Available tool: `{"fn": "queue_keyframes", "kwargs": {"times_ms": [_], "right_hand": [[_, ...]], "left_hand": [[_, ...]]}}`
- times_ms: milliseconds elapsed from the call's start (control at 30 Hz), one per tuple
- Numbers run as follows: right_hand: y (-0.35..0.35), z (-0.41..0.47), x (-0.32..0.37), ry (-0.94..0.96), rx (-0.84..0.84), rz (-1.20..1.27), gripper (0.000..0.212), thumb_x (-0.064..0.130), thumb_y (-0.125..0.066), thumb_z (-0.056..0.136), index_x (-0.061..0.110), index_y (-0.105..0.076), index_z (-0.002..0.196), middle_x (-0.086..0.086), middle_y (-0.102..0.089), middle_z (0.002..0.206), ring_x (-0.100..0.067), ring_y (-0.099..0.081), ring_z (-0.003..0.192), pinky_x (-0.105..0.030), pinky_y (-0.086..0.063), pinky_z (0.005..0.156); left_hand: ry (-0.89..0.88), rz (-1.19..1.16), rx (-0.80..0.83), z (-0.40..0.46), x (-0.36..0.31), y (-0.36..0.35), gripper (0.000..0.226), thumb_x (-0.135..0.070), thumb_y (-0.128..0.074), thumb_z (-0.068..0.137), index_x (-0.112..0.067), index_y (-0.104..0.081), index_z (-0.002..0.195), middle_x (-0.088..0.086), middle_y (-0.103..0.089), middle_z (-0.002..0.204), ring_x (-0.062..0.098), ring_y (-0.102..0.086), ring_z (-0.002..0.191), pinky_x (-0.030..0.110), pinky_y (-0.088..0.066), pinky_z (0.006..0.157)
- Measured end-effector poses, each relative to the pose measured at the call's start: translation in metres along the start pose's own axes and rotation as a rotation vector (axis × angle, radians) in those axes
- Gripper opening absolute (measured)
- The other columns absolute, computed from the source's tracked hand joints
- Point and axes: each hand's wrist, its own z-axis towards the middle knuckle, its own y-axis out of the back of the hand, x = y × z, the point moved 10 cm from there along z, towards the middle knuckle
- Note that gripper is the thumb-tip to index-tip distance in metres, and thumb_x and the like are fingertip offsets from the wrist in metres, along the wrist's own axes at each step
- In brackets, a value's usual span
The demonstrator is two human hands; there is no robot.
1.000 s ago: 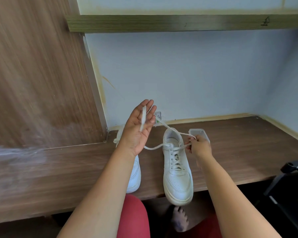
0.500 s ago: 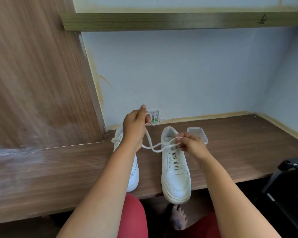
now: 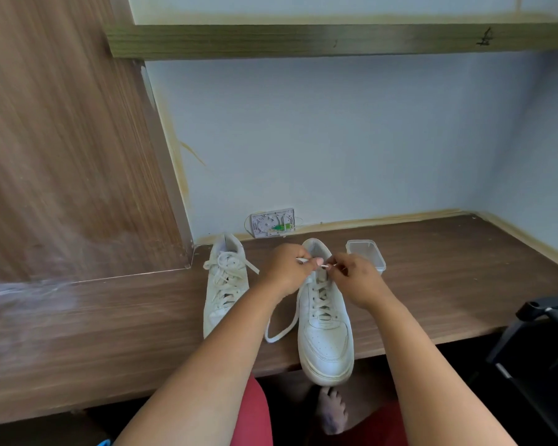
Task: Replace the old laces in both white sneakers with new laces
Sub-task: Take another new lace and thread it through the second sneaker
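Two white sneakers stand side by side on the wooden desk (image 3: pixel 110 317), toes toward me. The left sneaker (image 3: pixel 224 284) is laced, its lace ends lying loose. The right sneaker (image 3: pixel 326 333) has its toe over the desk's front edge. Above its top eyelets, my left hand (image 3: pixel 287 268) pinches one end of the white lace (image 3: pixel 279 331), and my right hand (image 3: pixel 356 280) pinches the other end. A loop of that lace lies on the desk between the two sneakers. Both hands nearly touch over the shoe's tongue.
A clear plastic container (image 3: pixel 366 254) sits just behind my right hand. A small wall socket plate (image 3: pixel 273 225) is at the back wall. A wooden panel (image 3: pixel 62 140) rises at left. A black chair part (image 3: pixel 541 358) stands at the right, below the desk edge.
My left hand came down from its raised, open position and now pinches the lace end by the top eyelets. My right hand moved in toward it, and the lace went slack onto the desk.
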Motion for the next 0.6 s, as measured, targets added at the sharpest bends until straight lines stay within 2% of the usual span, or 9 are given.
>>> {"fn": "queue_keyframes", "kwargs": {"times_ms": [67, 167, 267, 333, 433, 500, 600], "right_hand": [[0.003, 0.000, -0.005, -0.065, -0.019, 0.052, 0.011, 0.021, -0.057, 0.093, 0.018, -0.067, 0.090, 0.001, -0.062, 0.075, -0.010, -0.052, 0.063, -0.021, -0.039, 0.056], [0.006, -0.004, -0.017, -0.187, -0.062, 0.174, 0.009, 0.018, -0.063, 0.085, 0.023, -0.070, 0.089, 0.003, -0.070, 0.082, -0.012, -0.062, 0.076, -0.018, -0.046, 0.062], [0.007, -0.006, -0.022, -0.240, -0.082, 0.256, 0.007, 0.023, -0.065, 0.084, 0.023, -0.072, 0.087, 0.003, -0.071, 0.083, -0.012, -0.063, 0.077, -0.021, -0.048, 0.067], [0.008, -0.005, -0.021, -0.237, -0.094, 0.271, 0.007, 0.029, -0.069, 0.084, 0.022, -0.072, 0.084, 0.004, -0.071, 0.078, -0.009, -0.061, 0.071, -0.019, -0.047, 0.064], [0.008, -0.005, -0.023, -0.241, -0.119, 0.250, 0.006, 0.027, -0.073, 0.083, 0.021, -0.072, 0.083, 0.004, -0.070, 0.077, -0.006, -0.059, 0.068, -0.015, -0.045, 0.061], [0.008, -0.005, -0.027, -0.264, -0.138, 0.275, 0.001, 0.022, -0.073, 0.081, 0.022, -0.073, 0.082, 0.001, -0.072, 0.079, -0.013, -0.066, 0.075, -0.022, -0.052, 0.067], [0.008, -0.006, -0.031, -0.293, -0.155, 0.318, 0.006, 0.017, -0.069, 0.080, 0.021, -0.073, 0.083, 0.000, -0.073, 0.077, -0.018, -0.070, 0.080, -0.032, -0.057, 0.077]], "left_hand": [[-0.001, 0.098, -0.023, 0.001, 0.004, -0.007, 0.019, -0.034, -0.067, 0.090, -0.017, -0.074, 0.090, 0.003, -0.071, 0.093, 0.018, -0.063, 0.088, 0.033, -0.051, 0.079], [-0.046, 0.244, -0.077, 0.005, 0.004, -0.010, 0.020, -0.032, -0.064, 0.092, -0.016, -0.073, 0.098, 0.001, -0.070, 0.095, 0.018, -0.063, 0.089, 0.029, -0.049, 0.075], [-0.104, 0.224, -0.167, 0.005, 0.000, -0.007, 0.020, -0.033, -0.061, 0.093, -0.015, -0.068, 0.094, -0.006, -0.062, 0.086, 0.012, -0.056, 0.080, 0.025, -0.040, 0.066], [-0.148, 0.204, -0.197, 0.004, -0.002, -0.008, 0.018, -0.034, -0.060, 0.094, -0.017, -0.066, 0.093, -0.009, -0.056, 0.087, 0.008, -0.052, 0.078, 0.023, -0.035, 0.065], [-0.176, 0.228, -0.229, 0.004, -0.003, -0.008, 0.021, -0.037, -0.057, 0.095, -0.018, -0.066, 0.094, -0.009, -0.061, 0.095, 0.007, -0.053, 0.082, 0.024, -0.036, 0.066], [-0.176, 0.250, -0.228, 0.006, -0.002, -0.007, 0.020, -0.036, -0.058, 0.095, -0.019, -0.067, 0.095, -0.007, -0.065, 0.097, 0.009, -0.056, 0.084, 0.025, -0.037, 0.067], [-0.164, 0.226, -0.182, 0.008, 0.004, -0.009, 0.013, -0.032, -0.061, 0.093, -0.025, -0.071, 0.096, -0.009, -0.070, 0.101, 0.011, -0.062, 0.092, 0.026, -0.045, 0.072]]}}
